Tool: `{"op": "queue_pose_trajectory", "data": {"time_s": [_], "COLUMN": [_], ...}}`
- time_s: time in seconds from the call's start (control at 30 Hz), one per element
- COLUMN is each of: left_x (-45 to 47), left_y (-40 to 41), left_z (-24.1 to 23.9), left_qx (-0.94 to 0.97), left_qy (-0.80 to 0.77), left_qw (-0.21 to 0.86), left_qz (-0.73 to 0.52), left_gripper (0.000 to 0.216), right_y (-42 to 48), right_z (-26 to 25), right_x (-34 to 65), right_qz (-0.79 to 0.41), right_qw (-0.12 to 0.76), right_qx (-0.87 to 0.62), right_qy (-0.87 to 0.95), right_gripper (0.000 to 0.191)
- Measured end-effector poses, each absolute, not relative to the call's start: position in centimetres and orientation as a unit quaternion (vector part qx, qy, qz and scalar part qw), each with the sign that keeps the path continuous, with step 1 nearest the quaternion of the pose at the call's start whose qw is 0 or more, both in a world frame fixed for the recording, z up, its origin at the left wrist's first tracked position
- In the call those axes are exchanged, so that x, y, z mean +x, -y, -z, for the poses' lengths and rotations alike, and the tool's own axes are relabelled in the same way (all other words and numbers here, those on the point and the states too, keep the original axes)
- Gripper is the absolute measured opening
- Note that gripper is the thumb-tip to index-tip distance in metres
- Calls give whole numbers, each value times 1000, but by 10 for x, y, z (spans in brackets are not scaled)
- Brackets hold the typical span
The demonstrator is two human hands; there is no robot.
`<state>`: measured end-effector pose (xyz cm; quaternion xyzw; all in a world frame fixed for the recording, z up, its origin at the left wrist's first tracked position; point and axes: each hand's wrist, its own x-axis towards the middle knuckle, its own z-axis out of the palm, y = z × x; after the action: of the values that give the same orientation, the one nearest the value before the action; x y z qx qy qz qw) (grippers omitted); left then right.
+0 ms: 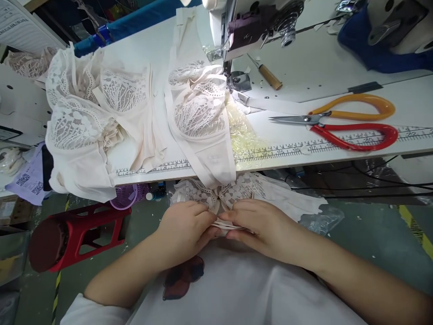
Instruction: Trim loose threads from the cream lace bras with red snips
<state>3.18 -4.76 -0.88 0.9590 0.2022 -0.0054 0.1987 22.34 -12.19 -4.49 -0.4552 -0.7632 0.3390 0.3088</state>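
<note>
White shirt (233,282): nearest, behind the hands
Left hand (187,223), right hand (264,225): both pinching lace bra (250,187), equally near
Bra's long axis: sideways, roughly along front edge of table (287,160), just outside it

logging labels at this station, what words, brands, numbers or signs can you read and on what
"16": ruler strip
"17": ruler strip
"20": ruler strip
Other ruler numbers: too small or blurred to be sure
Lavender sheet: print too small
Printed sheet, upper left: too blurred
</note>
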Motion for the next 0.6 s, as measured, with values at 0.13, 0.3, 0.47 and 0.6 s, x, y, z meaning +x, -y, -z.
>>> {"op": "queue_pose_trajectory", "data": {"time_s": [0.13,0.3,0.47,0.6], "left_x": [30,31,29,13], "left_y": [46,46,44,38], "left_z": [10,14,5,-10], "left_qx": [957,964,978,975], "left_qy": [-188,-174,-166,-197], "left_qw": [222,200,126,106], "left_qz": [-12,-35,-19,-9], "left_gripper": [25,27,29,27], "right_y": [121,120,119,119], "right_z": [38,39,41,38], "right_x": [226,221,216,220], "right_qz": [-374,-377,-344,-318], "right_qw": [284,271,317,348], "right_qx": [-451,-474,-464,-472], "right_qy": [759,748,752,745], "right_gripper": [15,13,16,16]}}
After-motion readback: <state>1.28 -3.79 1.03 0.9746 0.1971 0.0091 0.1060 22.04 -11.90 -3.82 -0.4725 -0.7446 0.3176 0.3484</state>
